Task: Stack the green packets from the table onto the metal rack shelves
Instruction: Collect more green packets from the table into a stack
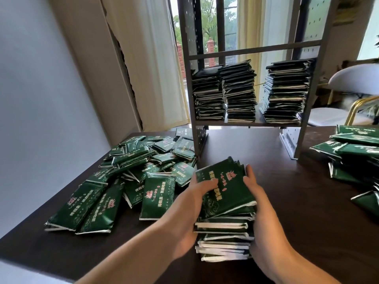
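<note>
I see the rack (249,121) far on the table (287,181), loose packets (131,177) left, more packets (356,152) right, my held stack (224,220) near centre.

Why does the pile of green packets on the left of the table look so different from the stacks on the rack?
The loose pile lies scattered, packets pointing every way; the rack stacks are neat and squared, three side by side. The pile is low and spread over the table; the stacks stand tall on the shelf. The pile shows printed faces; the stacks mostly show edges. Both are the same green packets.
</note>
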The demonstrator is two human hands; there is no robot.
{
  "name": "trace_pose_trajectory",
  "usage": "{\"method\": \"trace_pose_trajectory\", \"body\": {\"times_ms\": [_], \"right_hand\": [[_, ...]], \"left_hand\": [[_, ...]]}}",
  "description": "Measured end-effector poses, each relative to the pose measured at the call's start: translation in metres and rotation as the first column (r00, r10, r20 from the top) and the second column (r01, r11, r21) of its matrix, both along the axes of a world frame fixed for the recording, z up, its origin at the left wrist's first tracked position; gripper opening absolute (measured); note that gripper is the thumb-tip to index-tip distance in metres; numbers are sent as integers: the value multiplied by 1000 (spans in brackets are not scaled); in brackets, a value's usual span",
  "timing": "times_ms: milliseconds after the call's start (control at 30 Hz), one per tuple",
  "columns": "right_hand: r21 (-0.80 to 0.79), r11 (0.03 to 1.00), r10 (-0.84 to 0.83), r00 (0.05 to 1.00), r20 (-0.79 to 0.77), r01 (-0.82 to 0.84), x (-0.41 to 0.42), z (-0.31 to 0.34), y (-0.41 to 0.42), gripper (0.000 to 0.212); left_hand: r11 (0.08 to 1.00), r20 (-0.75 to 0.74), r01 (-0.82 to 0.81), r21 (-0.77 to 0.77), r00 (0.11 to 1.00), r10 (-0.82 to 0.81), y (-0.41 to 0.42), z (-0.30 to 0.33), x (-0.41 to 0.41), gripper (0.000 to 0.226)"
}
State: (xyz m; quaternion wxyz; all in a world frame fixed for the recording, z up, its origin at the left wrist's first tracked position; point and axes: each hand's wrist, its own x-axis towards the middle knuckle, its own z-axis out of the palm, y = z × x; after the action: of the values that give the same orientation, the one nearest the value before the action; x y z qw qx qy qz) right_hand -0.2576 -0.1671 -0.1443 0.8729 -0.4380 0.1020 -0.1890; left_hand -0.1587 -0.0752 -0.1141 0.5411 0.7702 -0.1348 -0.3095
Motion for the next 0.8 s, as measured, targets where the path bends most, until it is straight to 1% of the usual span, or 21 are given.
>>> {"method": "trace_pose_trajectory", "body": {"times_ms": [33, 67, 100, 133, 167, 200, 267, 367, 400, 433, 467, 500, 533, 567, 600, 633, 667, 700, 733, 800], "right_hand": [[43, 999, 31, 1000, 0, -31, -2, 1, 2, 62], [32, 999, 44, 999, 13, -44, -8, 4, 5, 69], [-12, 999, 52, 999, 17, -51, -10, 4, 5, 72], [-70, 997, 28, 1000, -3, -29, -10, 3, 4, 74], [-112, 994, 2, 1000, -9, -3, -10, 2, 3, 76], [-146, 989, -21, 1000, -9, 19, -9, 3, 3, 76], [-211, 977, 3, 1000, -4, -3, -10, 1, 5, 71], [-249, 968, -17, 1000, -3, 16, -12, -4, 7, 54], [-265, 964, -23, 1000, -8, 20, -12, -5, 7, 47], [-280, 960, -18, 1000, -12, 14, -12, -4, 5, 42], [-294, 956, -19, 1000, -23, 12, -12, -3, 5, 40], [-306, 952, -22, 999, -33, 11, -12, -4, 6, 38], [-314, 949, -26, 999, -36, 14, -13, -4, 5, 37], [-312, 950, -24, 999, -33, 12, -12, -4, 4, 37], [-313, 950, -28, 999, -33, 16, -13, -3, 4, 36], [-314, 949, -32, 999, -34, 20, -13, -3, 3, 36], [-311, 950, -25, 999, -36, 13, -13, -3, 3, 36], [-302, 953, -14, 999, -37, 2, -13, -2, 4, 36], [-297, 955, -10, 999, -37, -1, -13, -2, 4, 36], [-302, 953, -18, 999, -37, 6, -12, -3, 5, 35]], "left_hand": [[998, 11, -56, -24, 998, 56, -4, 1, -1, 33], [997, 38, -77, -28, 996, 78, -7, 0, 2, 43], [997, 59, -69, -32, 996, 70, -7, 0, 3, 57], [998, 57, -39, -43, 998, 41, -5, -3, 4, 64], [999, 62, -19, -49, 998, 22, -3, -3, 3, 66], [999, 60, 9, -46, 998, -6, -1, -2, 2, 64], [993, 41, 44, -113, 998, -40, 3, -2, 4, 54], [987, 12, 4, -159, 1000, -2, 5, 5, 5, 31], [985, -64, -23, -173, 998, 11, 8, 7, 4, 29], [980, -157, -18, -199, 987, -14, 15, 7, 1, 31], [978, -209, -1, -209, 977, -44, 26, 3, -1, 34], [981, -200, 15, -192, 978, -54, 37, 0, -4, 37], [989, -114, 16, -145, 993, -33, 48, 0, -2, 37], [998, 33, -10, -65, 999, 12, 57, 0, 3, 34], [997, 211, -65, 33, 976, 56, 66, -1, 10, 27], [980, 392, -117, 158, 919, 47, 74, 1, 19, 22], [941, 527, -167, 294, 850, -14, 84, 1, 27, 23], [879, 588, -216, 425, 804, -87, 93, 1, 36, 28], [808, 594, -251, 533, 791, -146, 102, -1, 43, 36], [685, 530, -261, 680, 821, -213, 114, -4, 45, 56]]}}
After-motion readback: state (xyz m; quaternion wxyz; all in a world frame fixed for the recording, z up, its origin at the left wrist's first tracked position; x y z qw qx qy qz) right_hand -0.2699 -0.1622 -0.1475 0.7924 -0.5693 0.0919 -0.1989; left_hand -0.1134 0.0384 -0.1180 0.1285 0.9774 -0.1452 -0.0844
